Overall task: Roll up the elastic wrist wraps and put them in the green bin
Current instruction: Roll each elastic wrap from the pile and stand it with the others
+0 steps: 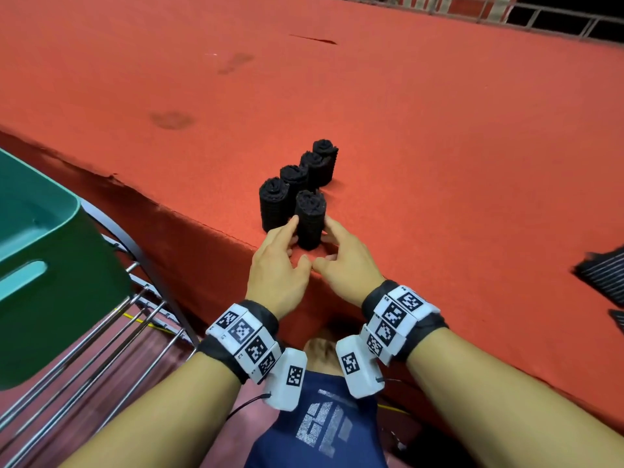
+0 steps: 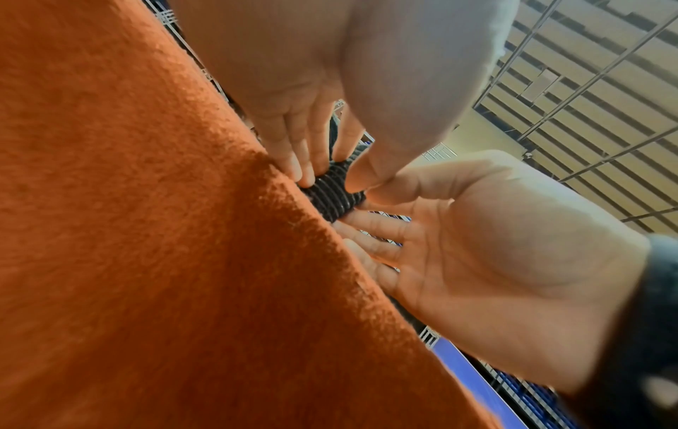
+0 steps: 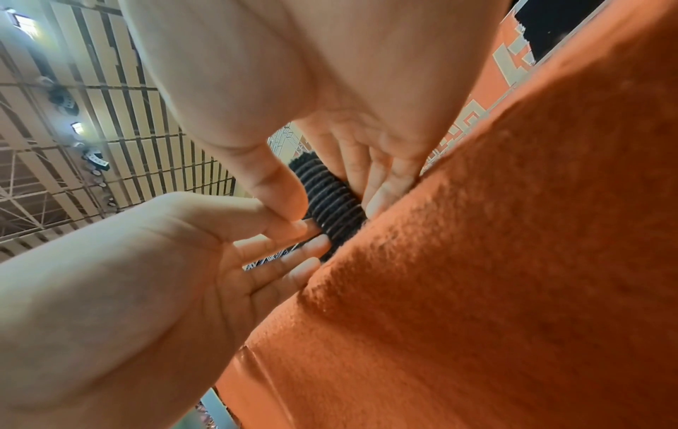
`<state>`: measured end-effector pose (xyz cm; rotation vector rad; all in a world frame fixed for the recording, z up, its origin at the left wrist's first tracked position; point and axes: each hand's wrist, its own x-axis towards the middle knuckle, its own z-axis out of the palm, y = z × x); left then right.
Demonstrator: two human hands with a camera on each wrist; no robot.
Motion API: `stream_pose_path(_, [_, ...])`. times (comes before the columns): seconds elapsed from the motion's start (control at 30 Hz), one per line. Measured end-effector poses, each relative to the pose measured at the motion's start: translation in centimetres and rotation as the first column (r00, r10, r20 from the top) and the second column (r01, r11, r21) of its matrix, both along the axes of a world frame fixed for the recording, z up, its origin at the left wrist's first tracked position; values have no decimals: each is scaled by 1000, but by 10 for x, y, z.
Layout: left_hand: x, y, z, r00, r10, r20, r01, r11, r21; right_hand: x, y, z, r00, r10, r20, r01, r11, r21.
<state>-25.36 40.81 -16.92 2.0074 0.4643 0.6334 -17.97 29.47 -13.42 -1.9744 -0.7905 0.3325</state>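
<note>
Several black rolled wrist wraps (image 1: pixel 297 177) stand upright in a row on the red carpeted platform (image 1: pixel 405 146). The nearest roll (image 1: pixel 309 219) stands at the platform's front edge between both hands. My left hand (image 1: pixel 287 241) touches its left side and my right hand (image 1: pixel 330 243) its right side, the thumbs meeting in front of it. In the left wrist view the left hand (image 2: pixel 330 177) pinches the ribbed roll (image 2: pixel 332 200) between fingers and thumb. In the right wrist view the right hand (image 3: pixel 333 210) pinches the roll (image 3: pixel 330 185) the same way. The green bin (image 1: pixel 67 251) sits low on the left.
The bin rests on a metal-rod rack (image 1: pixel 111 332) below the platform's edge. Unrolled black striped wraps (image 1: pixel 604 275) lie at the right edge of the platform. The platform's front edge drops off just under the hands.
</note>
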Motion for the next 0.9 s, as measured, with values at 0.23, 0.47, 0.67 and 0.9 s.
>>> stream_pose_path(0.23, [1,-6,6,1000,22,-4,-22,1000,-3,1,-4,2,999,-13,-42,13,1000,-13])
stream_pose_path(0.47, [30,-17,20,999,-53,-3,53,996,-66,24,-7,2,994,-109,-22,110,993,45])
stream_pose_path(0.67, [89,-21,35,988,-127,-83,122,991,-60,75,-10,9,985,-173,6,172,984,45])
stream_pose_path(0.9, [146,-13,40,971,-163,-175,149,985,-87,127,-3,12,986,-164,-17,164,986,-13])
